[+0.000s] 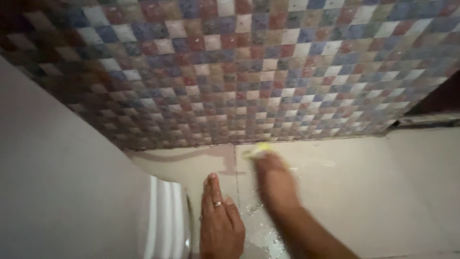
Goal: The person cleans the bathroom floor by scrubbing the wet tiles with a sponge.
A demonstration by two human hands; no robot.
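Observation:
My right hand [272, 178] is blurred by motion and is closed on a yellow sponge [257, 151], which it presses on the pale floor tile [364, 192] close to the foot of the mosaic wall [249, 72]. My left hand [218, 216] lies flat on the wet tile beside it, fingers together, with a ring on one finger. It holds nothing. Water and foam glisten on the tile between the two hands.
A white ribbed ceramic fixture [165, 220] stands at the left, next to my left hand. A plain grey surface [57, 182] fills the left side. A dark gap [441, 98] opens at the right above a raised ledge.

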